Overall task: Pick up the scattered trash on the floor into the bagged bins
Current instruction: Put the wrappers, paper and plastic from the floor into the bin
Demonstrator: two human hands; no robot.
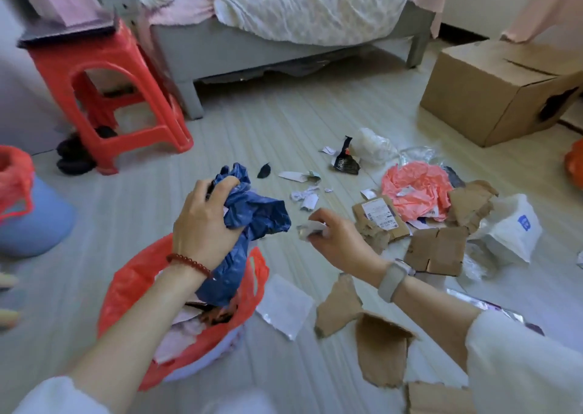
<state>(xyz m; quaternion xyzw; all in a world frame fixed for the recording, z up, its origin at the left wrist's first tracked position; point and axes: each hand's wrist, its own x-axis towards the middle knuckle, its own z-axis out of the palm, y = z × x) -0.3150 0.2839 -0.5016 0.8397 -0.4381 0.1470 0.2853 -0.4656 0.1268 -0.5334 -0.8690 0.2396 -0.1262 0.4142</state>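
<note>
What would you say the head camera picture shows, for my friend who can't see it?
A person's left hand grips a crumpled blue plastic bag above a bin lined with a red plastic bag, while the right hand pinches a small white paper scrap. Torn brown cardboard pieces and a crumpled pink plastic bag litter the floor.

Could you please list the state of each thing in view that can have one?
left hand: grips the blue plastic bag above the bin
right hand: pinches a crumpled paper scrap
red-bagged bin: open, partly filled
cardboard box: closed
pink plastic bag: crumpled on floor
</note>
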